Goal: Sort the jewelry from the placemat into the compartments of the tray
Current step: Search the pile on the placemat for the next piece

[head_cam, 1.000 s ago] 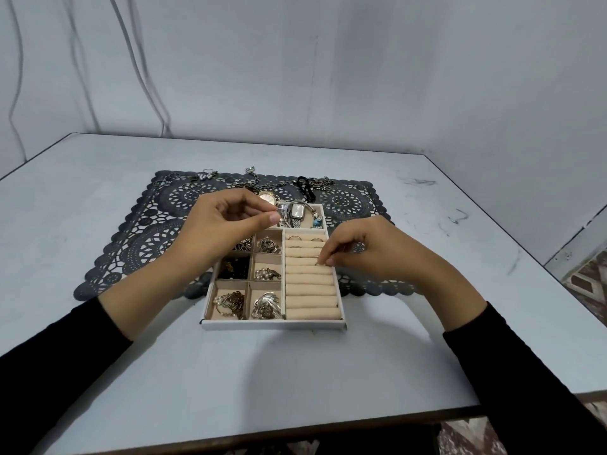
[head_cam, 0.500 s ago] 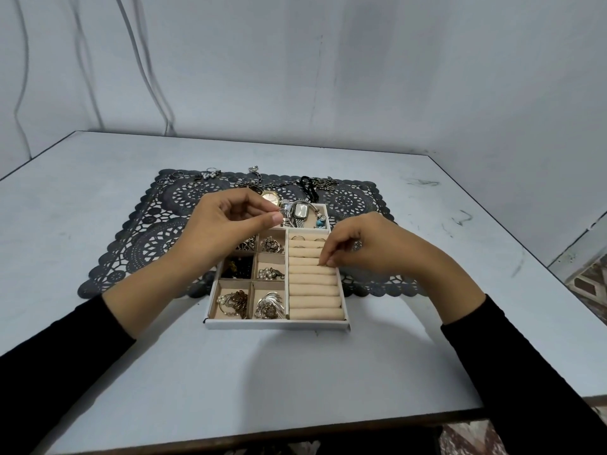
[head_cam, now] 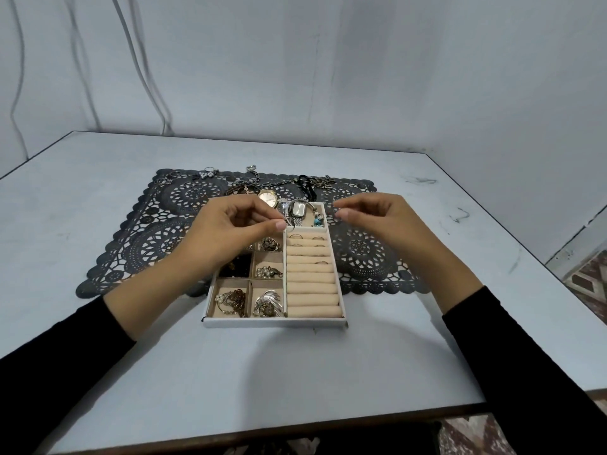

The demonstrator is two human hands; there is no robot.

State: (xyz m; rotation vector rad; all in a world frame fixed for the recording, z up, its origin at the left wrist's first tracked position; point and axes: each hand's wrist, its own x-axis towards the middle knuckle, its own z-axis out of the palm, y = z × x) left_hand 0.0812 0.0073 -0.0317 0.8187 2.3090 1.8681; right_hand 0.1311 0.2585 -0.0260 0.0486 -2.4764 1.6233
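Pale grey counter [head_cam: 295,372] holds a dark lace placemat [head_cam: 138,244] whose upper edge bears loose metal jewelry [head_cam: 253,183], likely light and slippery, best pinched by band or chain; above the beige compartment tray [head_cam: 276,321], left hand [head_cam: 236,231] and right hand [head_cam: 377,224] hover with fingertips drawn together, and what either grip holds cannot be told.

Table [head_cam: 295,372] — pale grey top, dark scuff marks [head_cam: 458,213] toward the right edge. Pale wall [head_cam: 361,60] behind, thin cables [head_cam: 141,65] hanging at left. Patterned floor [head_cam: 584,277] — lower right.

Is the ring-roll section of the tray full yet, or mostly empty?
Mostly empty. Only a few rings sit in the upper slots of the ring rolls; the lower rolls show bare beige fabric.
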